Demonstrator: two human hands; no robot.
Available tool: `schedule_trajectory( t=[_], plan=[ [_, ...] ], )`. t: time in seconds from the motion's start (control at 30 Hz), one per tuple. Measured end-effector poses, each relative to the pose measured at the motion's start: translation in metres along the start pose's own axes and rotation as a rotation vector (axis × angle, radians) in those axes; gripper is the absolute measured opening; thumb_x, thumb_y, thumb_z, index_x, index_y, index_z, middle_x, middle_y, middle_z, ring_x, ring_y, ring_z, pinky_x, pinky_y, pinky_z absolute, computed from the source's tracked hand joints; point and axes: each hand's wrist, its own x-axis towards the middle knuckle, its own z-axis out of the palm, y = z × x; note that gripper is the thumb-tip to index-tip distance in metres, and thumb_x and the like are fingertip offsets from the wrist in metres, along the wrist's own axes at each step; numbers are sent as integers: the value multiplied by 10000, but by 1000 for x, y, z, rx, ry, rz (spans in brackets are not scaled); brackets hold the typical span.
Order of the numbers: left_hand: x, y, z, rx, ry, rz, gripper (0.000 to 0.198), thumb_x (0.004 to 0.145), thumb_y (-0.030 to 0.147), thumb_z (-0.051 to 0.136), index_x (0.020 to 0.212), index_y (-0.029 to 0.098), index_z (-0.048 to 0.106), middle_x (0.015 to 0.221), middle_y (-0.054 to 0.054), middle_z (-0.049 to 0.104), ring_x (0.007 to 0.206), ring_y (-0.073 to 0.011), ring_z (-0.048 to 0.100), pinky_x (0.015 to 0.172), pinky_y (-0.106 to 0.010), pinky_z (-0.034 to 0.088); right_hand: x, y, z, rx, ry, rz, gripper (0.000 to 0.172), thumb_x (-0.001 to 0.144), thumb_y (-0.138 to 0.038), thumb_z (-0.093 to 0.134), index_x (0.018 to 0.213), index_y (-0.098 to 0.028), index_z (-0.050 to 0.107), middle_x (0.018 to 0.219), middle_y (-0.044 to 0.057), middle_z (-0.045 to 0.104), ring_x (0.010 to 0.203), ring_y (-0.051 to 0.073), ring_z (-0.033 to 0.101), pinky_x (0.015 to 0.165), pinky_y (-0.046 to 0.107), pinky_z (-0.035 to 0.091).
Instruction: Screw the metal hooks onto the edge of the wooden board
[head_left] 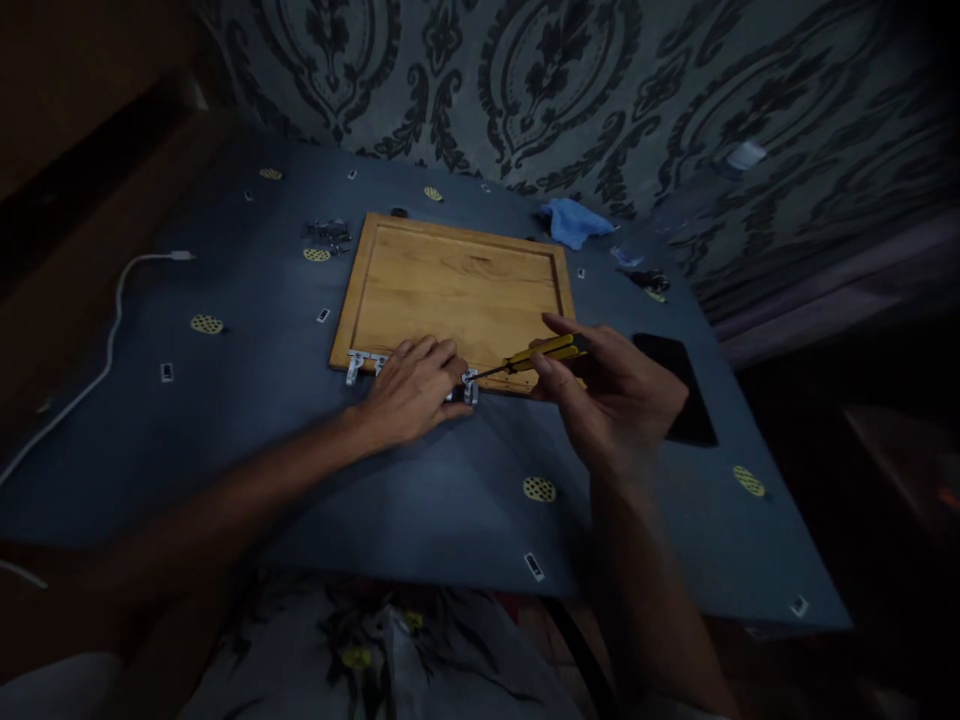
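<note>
A wooden cabinet door (457, 280) with a raised frame lies flat on the table. Along its near edge sits a metal hinge (470, 387), partly covered by my left hand (418, 385), whose forefinger and thumb hold it against the wood. My right hand (619, 390) grips a screwdriver (544, 352) with a yellow and black handle, tilted so that its tip meets the hinge. At the door's near left corner is another metal hinge (355, 365), beside the fingers of my left hand.
Behind the door's left side lies a pile of small dark hardware (328, 233). A blue cloth (576, 222) and a clear bottle (705, 190) are at the back right. A black phone-like slab (686, 400) lies right of my right hand; a white cable (112, 330) runs along the left.
</note>
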Motion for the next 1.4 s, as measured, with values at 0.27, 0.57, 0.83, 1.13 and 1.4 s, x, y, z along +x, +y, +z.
schedule_trajectory(
  t=[0.27,0.57,0.83,1.13,1.4],
  plan=[
    [1,3,-6,-30,-49,-28,414,976,469,697,1204,126,652,1197,-114,638,1149,-295,561,974,-391,426,1,-2,0,1,-30,3,320,901,-275,774,1219,-312,768,816,-32,732,513,113,628,583,309,600],
    [0,0,-1,-16,8,1,389,978,471,696,1190,147,655,1192,-103,649,1144,-293,573,970,-406,450,-1,-2,3,11,-32,76,151,882,-358,802,994,-268,754,885,-7,753,564,123,650,499,271,545],
    [0,0,-1,-19,9,1,388,975,472,698,1189,151,658,1167,-103,644,1124,-288,566,956,-391,436,-2,-3,7,61,34,116,293,806,-450,864,791,-269,636,717,-34,648,547,141,591,451,285,485],
    [0,1,-1,-38,-1,0,377,982,457,691,1189,144,656,1175,-103,641,1132,-294,564,963,-410,443,0,-5,10,85,65,136,372,771,-483,885,760,-254,593,685,-50,599,521,125,565,438,280,477],
    [0,0,1,-44,10,0,352,995,443,671,1183,146,661,1180,-109,644,1144,-303,564,963,-427,451,-1,-2,8,74,72,93,254,804,-416,872,798,-260,671,721,-36,669,519,125,584,432,277,462]
  ],
)
